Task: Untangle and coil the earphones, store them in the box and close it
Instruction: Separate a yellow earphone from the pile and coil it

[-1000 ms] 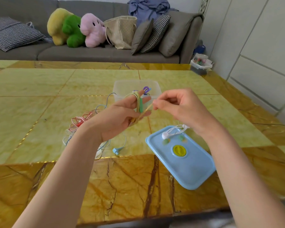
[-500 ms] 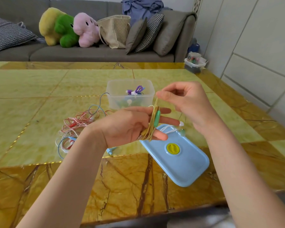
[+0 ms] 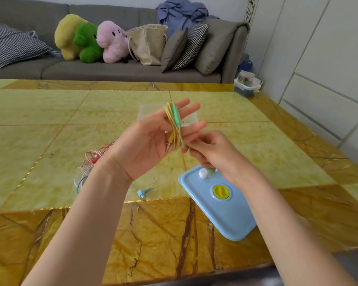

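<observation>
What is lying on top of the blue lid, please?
On the blue lid, a white earbud and a greenish one show at its far end; the right hand covers the rest.

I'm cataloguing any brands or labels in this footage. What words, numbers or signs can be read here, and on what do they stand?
No text can be read anywhere in this view.
Yellow disc on the blue lid: raised shapes only, no legible letters.
Beige tote bag on the sofa: a faint repeating pattern, too small and blurred to read.
Small tub past the table's far corner: contents coloured, no label legible.
</observation>
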A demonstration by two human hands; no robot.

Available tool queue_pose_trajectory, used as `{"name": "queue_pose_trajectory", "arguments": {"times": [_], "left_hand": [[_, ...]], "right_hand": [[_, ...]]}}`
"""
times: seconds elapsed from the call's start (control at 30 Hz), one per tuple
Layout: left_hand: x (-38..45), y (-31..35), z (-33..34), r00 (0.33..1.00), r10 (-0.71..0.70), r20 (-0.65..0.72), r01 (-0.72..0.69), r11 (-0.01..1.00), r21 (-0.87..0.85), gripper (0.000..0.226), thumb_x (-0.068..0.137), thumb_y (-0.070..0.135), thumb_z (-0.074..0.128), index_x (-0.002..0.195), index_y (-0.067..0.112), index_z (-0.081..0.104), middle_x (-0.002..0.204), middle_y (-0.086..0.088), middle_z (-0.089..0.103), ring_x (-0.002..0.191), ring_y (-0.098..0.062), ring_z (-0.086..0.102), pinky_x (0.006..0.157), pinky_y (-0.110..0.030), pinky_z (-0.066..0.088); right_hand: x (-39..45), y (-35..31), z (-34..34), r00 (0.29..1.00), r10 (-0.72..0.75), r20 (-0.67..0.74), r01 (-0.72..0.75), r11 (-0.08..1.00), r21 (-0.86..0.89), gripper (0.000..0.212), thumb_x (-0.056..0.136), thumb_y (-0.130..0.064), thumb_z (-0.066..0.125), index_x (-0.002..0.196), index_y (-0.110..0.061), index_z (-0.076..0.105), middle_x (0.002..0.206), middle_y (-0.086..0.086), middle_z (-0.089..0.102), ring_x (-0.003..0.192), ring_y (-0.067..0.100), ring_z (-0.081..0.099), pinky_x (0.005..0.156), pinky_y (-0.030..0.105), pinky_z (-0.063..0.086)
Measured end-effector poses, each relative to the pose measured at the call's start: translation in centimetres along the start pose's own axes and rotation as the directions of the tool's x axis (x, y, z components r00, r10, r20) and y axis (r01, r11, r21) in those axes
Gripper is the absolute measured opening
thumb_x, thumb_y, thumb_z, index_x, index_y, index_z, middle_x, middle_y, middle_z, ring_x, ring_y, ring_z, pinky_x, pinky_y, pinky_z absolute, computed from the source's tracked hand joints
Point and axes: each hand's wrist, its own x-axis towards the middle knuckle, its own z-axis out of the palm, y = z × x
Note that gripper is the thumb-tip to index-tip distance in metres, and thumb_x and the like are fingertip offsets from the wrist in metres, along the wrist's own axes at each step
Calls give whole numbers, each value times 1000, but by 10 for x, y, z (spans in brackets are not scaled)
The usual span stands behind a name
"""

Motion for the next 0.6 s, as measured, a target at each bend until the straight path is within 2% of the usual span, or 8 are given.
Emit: {"name": "queue_pose_trajectory", "arguments": {"times": [0.1, 0.2, 0.27, 0.33, 0.4, 0.43, 0.5, 0.6], "left_hand": [[5, -2, -4, 982, 53, -179, -51, 999, 17, 55, 83, -12, 26, 132, 6, 45, 130, -6, 58, 105, -33, 64, 88, -33, 54], [9, -5, -8, 928, 118, -352, -75, 988, 135, 56, 87, -13, 25, 134, 10, 44, 134, -1, 54, 106, -29, 64, 89, -32, 53], [10, -7, -9, 896, 167, -412, -72, 969, 235, 55, 90, -12, 26, 133, 17, 45, 138, 3, 49, 112, -25, 60, 96, -32, 48], [10, -8, -10, 877, 200, -436, -17, 922, 387, 49, 92, -10, 29, 119, 27, 48, 139, 7, 45, 117, -21, 56, 100, -30, 44], [10, -11, -11, 882, 155, -446, 75, 886, 457, 39, 93, -8, 32, 97, 26, 51, 124, 8, 56, 106, -16, 60, 95, -29, 46], [9, -13, -11, 892, 103, -439, 127, 877, 463, 38, 93, -7, 32, 88, 23, 54, 106, 9, 66, 92, -13, 64, 90, -28, 47], [7, -18, -10, 917, -18, -399, 226, 847, 481, 37, 93, -6, 33, 81, 18, 59, 72, 10, 70, 74, -12, 63, 83, -27, 51], [6, -21, -9, 936, -133, -326, 298, 794, 529, 35, 93, -2, 31, 85, 8, 64, 72, -1, 71, 71, -17, 68, 78, -27, 56]], "right_hand": [[-1, -1, 6, 996, -6, 91, 8, 1000, -16, 29, 96, -21, 50, 74, -8, 63, 49, -6, 43, 42, 10, 34, 41, 19, 31], [-1, 0, 12, 988, -14, 151, 19, 999, -34, 15, 93, -10, 55, 94, 0, 66, 58, 1, 51, 51, 13, 45, 53, 17, 43], [-1, 1, 13, 983, -20, 183, 36, 996, -84, 13, 90, -6, 58, 99, -4, 67, 69, 6, 58, 59, 10, 51, 64, 16, 44], [0, 1, 14, 985, -31, 168, 70, 970, -231, 13, 90, -8, 59, 98, -11, 69, 66, 3, 60, 60, 8, 54, 66, 17, 43], [1, 0, 12, 991, -86, 103, 119, 917, -380, 14, 89, -12, 60, 97, -13, 72, 58, -1, 55, 53, 7, 50, 54, 12, 37], [0, -1, 11, 988, -132, 74, 151, 902, -406, 15, 88, -12, 61, 97, -14, 73, 57, -1, 53, 52, 9, 47, 50, 13, 35], [0, -3, 8, 977, -211, 24, 203, 896, -394, 14, 84, -8, 65, 91, -15, 75, 54, -6, 53, 53, 11, 47, 53, 21, 40], [3, -4, 2, 966, -259, -20, 228, 882, -411, 9, 78, -5, 70, 82, -13, 74, 58, -14, 55, 56, 6, 51, 62, 29, 46]]}}
